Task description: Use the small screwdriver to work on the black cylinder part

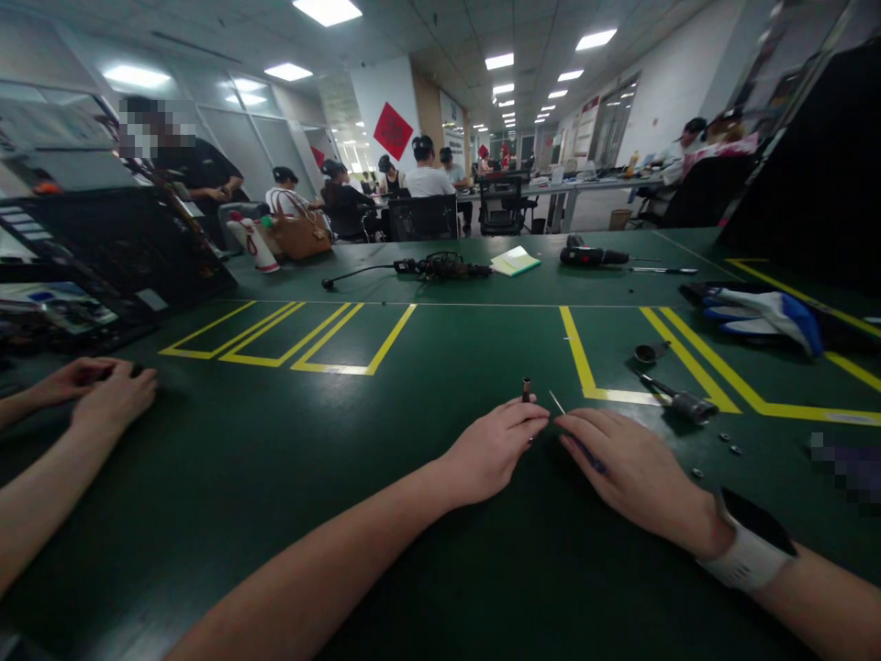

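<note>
Near the middle of the green table (440,588), my left hand (488,450) pinches a small dark metal cylinder (527,390) that stands up above the fingertips. Just to its right, my right hand (626,468) is closed around a slim screwdriver (556,402). Its thin shaft points up and left, and part of a bluish handle shows under the palm. The two hands are close together. Beyond my right hand lie a grey metal connector (692,407) with thin prongs and a short metal cup (651,352). Several small nuts (724,438) are scattered nearby.
At the left, another person's hands (110,390) hold something dark. Yellow tape outlines (334,370) mark the table. Farther back lie a coiled black cable (444,266), a notepad (515,261), a power screwdriver (596,256) and blue-white gloves (763,317). Dark panels stand on both sides.
</note>
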{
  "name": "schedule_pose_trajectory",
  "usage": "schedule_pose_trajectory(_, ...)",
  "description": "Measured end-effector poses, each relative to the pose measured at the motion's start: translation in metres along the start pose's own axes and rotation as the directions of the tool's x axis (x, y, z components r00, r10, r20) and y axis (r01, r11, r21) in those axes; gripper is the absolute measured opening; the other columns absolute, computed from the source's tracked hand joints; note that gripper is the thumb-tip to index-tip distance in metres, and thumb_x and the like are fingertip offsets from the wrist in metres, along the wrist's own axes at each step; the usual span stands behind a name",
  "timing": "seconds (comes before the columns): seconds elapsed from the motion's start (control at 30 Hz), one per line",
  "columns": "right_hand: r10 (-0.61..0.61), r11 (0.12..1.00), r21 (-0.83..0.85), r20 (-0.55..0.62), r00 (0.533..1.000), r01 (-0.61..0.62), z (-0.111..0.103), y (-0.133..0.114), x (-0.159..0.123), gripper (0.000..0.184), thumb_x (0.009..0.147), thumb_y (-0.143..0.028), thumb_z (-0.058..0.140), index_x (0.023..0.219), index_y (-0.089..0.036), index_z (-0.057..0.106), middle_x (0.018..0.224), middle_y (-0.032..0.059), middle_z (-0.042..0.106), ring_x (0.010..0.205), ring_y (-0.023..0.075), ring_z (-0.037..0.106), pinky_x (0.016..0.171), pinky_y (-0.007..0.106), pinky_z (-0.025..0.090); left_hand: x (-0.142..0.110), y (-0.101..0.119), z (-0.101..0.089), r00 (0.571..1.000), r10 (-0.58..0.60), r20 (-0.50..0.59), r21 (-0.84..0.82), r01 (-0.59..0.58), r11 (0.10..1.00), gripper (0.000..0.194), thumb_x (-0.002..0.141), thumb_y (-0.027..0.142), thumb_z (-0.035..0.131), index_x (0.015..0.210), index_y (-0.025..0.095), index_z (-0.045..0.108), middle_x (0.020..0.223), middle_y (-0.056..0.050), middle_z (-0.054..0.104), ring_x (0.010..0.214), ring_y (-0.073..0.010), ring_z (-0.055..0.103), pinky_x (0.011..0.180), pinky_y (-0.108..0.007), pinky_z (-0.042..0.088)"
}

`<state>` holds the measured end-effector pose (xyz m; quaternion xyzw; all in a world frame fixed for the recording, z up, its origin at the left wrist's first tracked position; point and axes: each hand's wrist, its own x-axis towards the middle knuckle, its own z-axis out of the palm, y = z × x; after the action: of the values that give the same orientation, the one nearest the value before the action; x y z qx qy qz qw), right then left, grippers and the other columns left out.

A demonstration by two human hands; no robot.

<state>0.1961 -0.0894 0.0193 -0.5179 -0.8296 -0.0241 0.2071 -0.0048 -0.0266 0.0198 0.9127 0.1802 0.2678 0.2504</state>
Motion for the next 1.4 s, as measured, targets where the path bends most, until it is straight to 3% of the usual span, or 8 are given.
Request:
schedule_pose_trajectory(0.17, 0.031, 0.997, 0.077, -0.025, 0.999, -0.029, 0.005, 0.003, -0.002, 0.026, 0.091, -0.024, 0.045, 0.110, -0.015, 0.060, 0.105, 0.0133, 0.066, 0.092, 0.0253, 0.062, 0.077, 0.043, 0.051, 0.001, -0.008, 0.002, 0.984, -0.144, -0.102, -0.188, 0.123, 0.974, 0.042, 0.082, 0.006, 0.052, 0.121, 0.021, 0.055, 0.127, -0.008, 0.054, 0.120, -0.0209, 0.049, 0.103, -0.040, 0.038)
schedule_pose_trajectory(0.3, 0.142, 0.952, 0.279, -0.029, 0.989, -0.128, 0.000, 0.001, -0.002, 0.022, 0.090, -0.027, 0.047, 0.105, -0.019, 0.061, 0.099, 0.0097, 0.068, 0.089, 0.0241, 0.063, 0.076, 0.042, 0.052, 0.003, -0.019, 0.005, 0.897, -0.413, -0.157, -0.537, 0.273, 0.798, 0.036, 0.082, 0.010, 0.055, 0.117, 0.020, 0.059, 0.123, -0.008, 0.056, 0.111, -0.0199, 0.055, 0.098, -0.039, 0.045)
schedule_pose_trajectory(0.47, 0.380, 0.633, 0.688, 0.125, 0.917, -0.356, -0.006, -0.005, 0.003, 0.023, 0.088, -0.038, 0.048, 0.089, -0.021, 0.063, 0.085, 0.0052, 0.069, 0.081, 0.0220, 0.065, 0.072, 0.037, 0.053, 0.006, -0.027, 0.004, 0.786, -0.607, -0.117, -0.814, 0.274, 0.512, 0.029, 0.085, 0.010, 0.053, 0.111, 0.019, 0.063, 0.112, -0.007, 0.064, 0.107, -0.0191, 0.058, 0.100, -0.042, 0.042)
schedule_pose_trajectory(0.57, 0.403, 0.424, 0.819, 0.212, 0.890, -0.387, -0.004, -0.005, 0.002, 0.024, 0.087, -0.040, 0.050, 0.086, -0.020, 0.063, 0.083, 0.0045, 0.068, 0.082, 0.0212, 0.065, 0.076, 0.038, 0.052, 0.007, -0.031, 0.004, 0.744, -0.663, -0.086, -0.904, 0.222, 0.366, 0.025, 0.087, 0.011, 0.051, 0.106, 0.018, 0.065, 0.113, -0.008, 0.064, 0.107, -0.0195, 0.059, 0.099, -0.042, 0.044)
schedule_pose_trajectory(0.67, 0.408, 0.327, 0.860, 0.245, 0.880, -0.391, 0.001, -0.003, -0.001, 0.022, 0.088, -0.039, 0.052, 0.088, -0.020, 0.063, 0.084, 0.0044, 0.068, 0.083, 0.0209, 0.064, 0.078, 0.039, 0.051, 0.007, -0.034, 0.005, 0.724, -0.685, -0.081, -0.933, 0.188, 0.308, 0.024, 0.087, 0.010, 0.052, 0.104, 0.017, 0.066, 0.114, -0.009, 0.064, 0.106, -0.0196, 0.060, 0.099, -0.042, 0.044)
schedule_pose_trajectory(0.8, 0.413, 0.316, 0.866, 0.242, 0.878, -0.387, 0.002, -0.002, -0.003, 0.022, 0.087, -0.039, 0.053, 0.087, -0.020, 0.063, 0.084, 0.0041, 0.067, 0.083, 0.0210, 0.063, 0.077, 0.039, 0.050, 0.007, -0.035, 0.006, 0.725, -0.684, -0.075, -0.936, 0.187, 0.300, 0.024, 0.087, 0.010, 0.052, 0.104, 0.017, 0.067, 0.112, -0.009, 0.065, 0.105, -0.0192, 0.060, 0.099, -0.041, 0.044)
schedule_pose_trajectory(1.03, 0.432, 0.416, 0.807, 0.230, 0.872, -0.419, -0.001, -0.008, 0.002, 0.025, 0.086, -0.042, 0.053, 0.085, -0.020, 0.065, 0.080, 0.0042, 0.068, 0.080, 0.0212, 0.064, 0.075, 0.038, 0.051, 0.010, -0.032, 0.006, 0.700, -0.709, -0.083, -0.934, 0.194, 0.300, 0.022, 0.086, 0.010, 0.054, 0.101, 0.016, 0.069, 0.108, -0.008, 0.067, 0.102, -0.0182, 0.062, 0.098, -0.040, 0.045)
schedule_pose_trajectory(1.4, 0.365, 0.470, 0.769, 0.276, 0.889, -0.432, -0.004, -0.013, 0.004, 0.028, 0.086, -0.044, 0.050, 0.089, -0.021, 0.065, 0.086, 0.0047, 0.069, 0.086, 0.0219, 0.064, 0.077, 0.038, 0.051, 0.008, -0.031, 0.008, 0.747, -0.658, -0.089, -0.897, 0.228, 0.380, 0.024, 0.087, 0.010, 0.052, 0.105, 0.018, 0.067, 0.109, -0.007, 0.066, 0.102, -0.0192, 0.061, 0.096, -0.043, 0.048)
